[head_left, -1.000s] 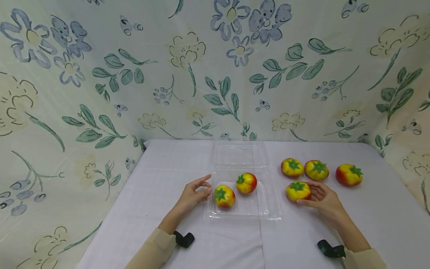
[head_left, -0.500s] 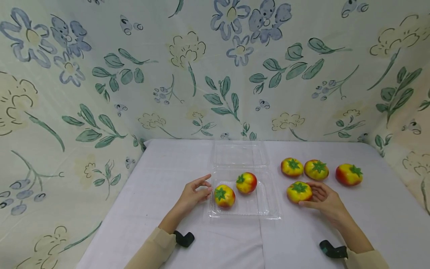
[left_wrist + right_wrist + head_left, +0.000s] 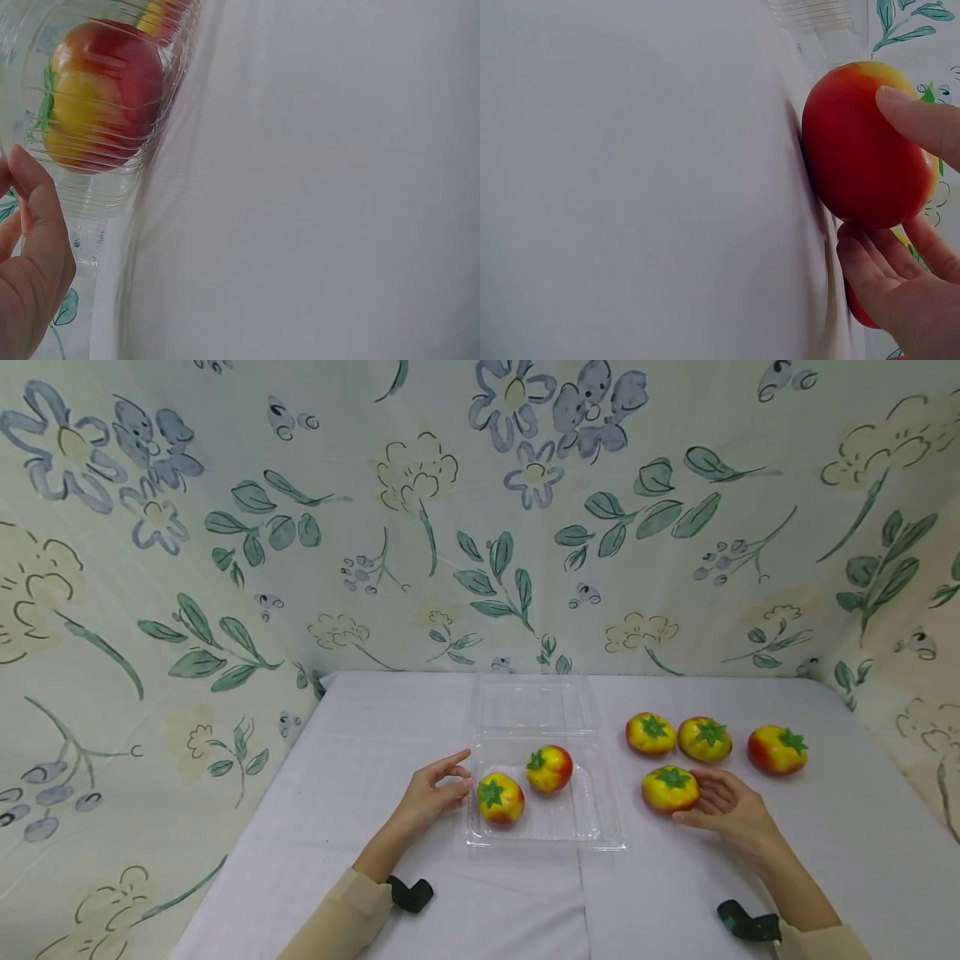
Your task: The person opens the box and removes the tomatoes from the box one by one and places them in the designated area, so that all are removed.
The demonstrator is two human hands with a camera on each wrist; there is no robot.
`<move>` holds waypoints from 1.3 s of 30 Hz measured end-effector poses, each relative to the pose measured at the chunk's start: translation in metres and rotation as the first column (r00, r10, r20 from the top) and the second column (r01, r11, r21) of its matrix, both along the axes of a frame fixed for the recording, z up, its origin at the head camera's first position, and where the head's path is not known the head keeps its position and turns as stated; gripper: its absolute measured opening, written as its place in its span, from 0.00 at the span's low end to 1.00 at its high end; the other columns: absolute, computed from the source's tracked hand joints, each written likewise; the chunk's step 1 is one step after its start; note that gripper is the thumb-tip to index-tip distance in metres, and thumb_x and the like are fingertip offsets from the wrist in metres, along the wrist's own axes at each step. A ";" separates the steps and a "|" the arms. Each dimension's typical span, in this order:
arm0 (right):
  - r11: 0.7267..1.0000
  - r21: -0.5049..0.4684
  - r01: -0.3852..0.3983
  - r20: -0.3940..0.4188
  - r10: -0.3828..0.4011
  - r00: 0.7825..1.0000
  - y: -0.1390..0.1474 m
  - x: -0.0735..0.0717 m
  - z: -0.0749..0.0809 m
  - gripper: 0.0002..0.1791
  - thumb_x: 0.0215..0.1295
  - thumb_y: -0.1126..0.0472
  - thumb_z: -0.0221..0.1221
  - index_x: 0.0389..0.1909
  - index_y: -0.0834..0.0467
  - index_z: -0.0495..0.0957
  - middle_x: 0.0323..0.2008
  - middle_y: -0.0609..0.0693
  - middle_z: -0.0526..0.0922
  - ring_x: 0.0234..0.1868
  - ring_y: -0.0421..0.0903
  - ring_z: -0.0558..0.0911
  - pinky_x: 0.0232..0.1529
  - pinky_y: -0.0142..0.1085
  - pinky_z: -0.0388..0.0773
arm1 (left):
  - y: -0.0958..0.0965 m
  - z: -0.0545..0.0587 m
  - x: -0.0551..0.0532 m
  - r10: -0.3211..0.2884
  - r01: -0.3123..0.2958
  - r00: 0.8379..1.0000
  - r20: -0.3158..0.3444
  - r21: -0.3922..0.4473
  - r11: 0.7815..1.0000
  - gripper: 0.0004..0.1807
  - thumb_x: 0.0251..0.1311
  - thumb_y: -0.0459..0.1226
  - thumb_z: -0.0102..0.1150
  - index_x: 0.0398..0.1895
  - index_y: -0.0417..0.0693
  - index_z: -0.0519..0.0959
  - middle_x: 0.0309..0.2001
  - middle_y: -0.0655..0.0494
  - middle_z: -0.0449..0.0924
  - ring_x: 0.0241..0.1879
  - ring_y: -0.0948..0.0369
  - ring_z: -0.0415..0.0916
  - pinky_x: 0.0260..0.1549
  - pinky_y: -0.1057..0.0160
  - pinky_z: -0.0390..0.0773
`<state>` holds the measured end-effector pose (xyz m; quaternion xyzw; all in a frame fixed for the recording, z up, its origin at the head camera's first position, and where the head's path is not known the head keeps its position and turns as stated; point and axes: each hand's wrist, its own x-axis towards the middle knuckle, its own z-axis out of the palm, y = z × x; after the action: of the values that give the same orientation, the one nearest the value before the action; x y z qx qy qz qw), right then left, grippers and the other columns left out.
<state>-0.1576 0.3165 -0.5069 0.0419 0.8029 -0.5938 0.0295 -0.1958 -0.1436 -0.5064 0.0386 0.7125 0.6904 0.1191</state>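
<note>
A clear plastic clamshell box point(image 3: 600, 835) lies with its lid point(image 3: 536, 706) folded back, holding two yellow-and-red toy tomatoes point(image 3: 501, 799) with green star-shaped tops. At the box's left rim, my left hand point(image 3: 427, 793) pinches the edge between thumb and fingers; the left wrist view shows the fingertips point(image 3: 26, 165) there, beside a tomato point(image 3: 112, 97) seen through the ribbed wall. To the right of the box, my right hand point(image 3: 731, 814) holds another toy tomato point(image 3: 670, 789) from its right side. The right wrist view shows the thumb point(image 3: 911, 120) on this tomato point(image 3: 862, 150), other fingers around its far side.
Three more toy tomatoes stand in a row behind the right hand: one at the left point(image 3: 650, 733), one in the middle point(image 3: 705, 739) and one at the right point(image 3: 777, 750). White cloth covers the table point(image 3: 360, 727). A floral curtain point(image 3: 540, 568) hangs behind and at both sides.
My right hand has shifted slightly to the right, and the tomato it holds has moved with it. The left hand and the box stay in place.
</note>
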 end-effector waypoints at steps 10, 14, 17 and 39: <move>0.996 -0.090 -0.008 -0.039 0.005 0.999 0.008 0.000 0.003 0.42 0.55 0.68 0.73 0.67 0.68 0.60 0.51 0.33 0.74 0.48 0.23 0.75 0.49 0.21 0.76 | 0.001 0.001 0.000 -0.007 0.007 1.000 -0.004 0.019 1.000 0.31 0.64 0.32 0.65 0.71 0.44 0.70 0.47 0.47 0.74 0.33 0.61 0.78 0.38 0.68 0.84; 0.978 -0.203 -0.039 -0.090 0.021 0.996 0.012 0.000 0.008 0.37 0.56 0.72 0.70 0.65 0.65 0.62 0.53 0.37 0.77 0.51 0.26 0.77 0.50 0.22 0.76 | 0.000 0.000 0.000 -0.012 0.012 1.000 -0.020 0.003 1.000 0.31 0.64 0.33 0.66 0.70 0.44 0.70 0.46 0.48 0.75 0.32 0.62 0.78 0.37 0.69 0.84; 0.981 -0.189 -0.054 -0.134 0.029 0.991 0.014 0.001 0.013 0.36 0.57 0.73 0.69 0.64 0.64 0.63 0.54 0.37 0.76 0.53 0.27 0.77 0.51 0.22 0.75 | 0.000 0.000 0.000 -0.015 0.014 0.999 -0.031 -0.007 1.000 0.31 0.63 0.33 0.66 0.70 0.43 0.70 0.46 0.49 0.76 0.32 0.62 0.78 0.36 0.69 0.84; 0.997 0.073 0.016 -0.210 -0.001 0.978 -0.017 0.003 0.051 0.39 0.61 0.61 0.70 0.69 0.63 0.62 0.65 0.59 0.70 0.62 0.39 0.74 0.53 0.21 0.73 | -0.001 0.000 -0.001 -0.023 0.022 0.999 -0.040 -0.036 0.999 0.31 0.64 0.34 0.65 0.70 0.44 0.70 0.46 0.48 0.76 0.31 0.61 0.78 0.37 0.69 0.84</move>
<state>-0.1549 0.2997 -0.4556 -0.0164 0.8230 -0.5646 -0.0595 -0.1971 -0.1441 -0.5061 0.0583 0.7266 0.6752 0.1131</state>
